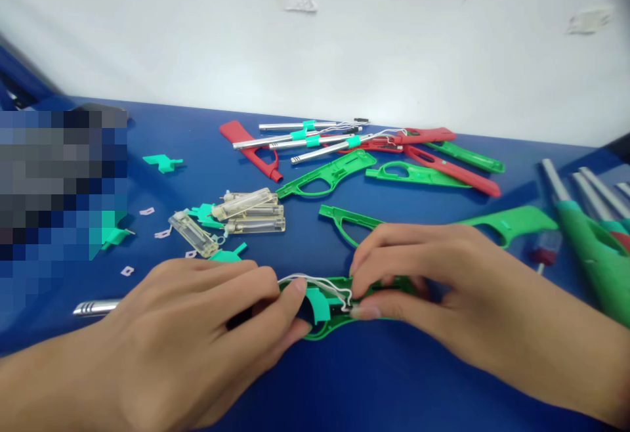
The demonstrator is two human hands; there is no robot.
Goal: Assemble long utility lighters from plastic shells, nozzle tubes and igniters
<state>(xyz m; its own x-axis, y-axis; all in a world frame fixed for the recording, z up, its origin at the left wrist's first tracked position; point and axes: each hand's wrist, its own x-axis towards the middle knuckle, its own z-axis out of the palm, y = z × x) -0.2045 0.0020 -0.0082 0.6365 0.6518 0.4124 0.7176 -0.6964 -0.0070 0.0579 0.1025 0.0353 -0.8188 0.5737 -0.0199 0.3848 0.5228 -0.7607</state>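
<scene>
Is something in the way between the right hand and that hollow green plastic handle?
Just thin white wires and a small black part, where the right hand meets the hollow green plastic handle; nothing else visible.

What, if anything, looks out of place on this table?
The white wires bow loosely over the green shell, between the left hand and right hand, untucked. Small pale pieces lie scattered at left, ungathered. Nothing looks spilled; blocky blurring hides the far left.

The left hand [216, 314] hides all but the end of a metal tube [96, 308], and the right hand [423, 271] covers part of the green shell [322, 335]! Far left, a dark shape [54, 182] dissolves into pixels; the green lighter [583, 255] is cut off at right.
</scene>
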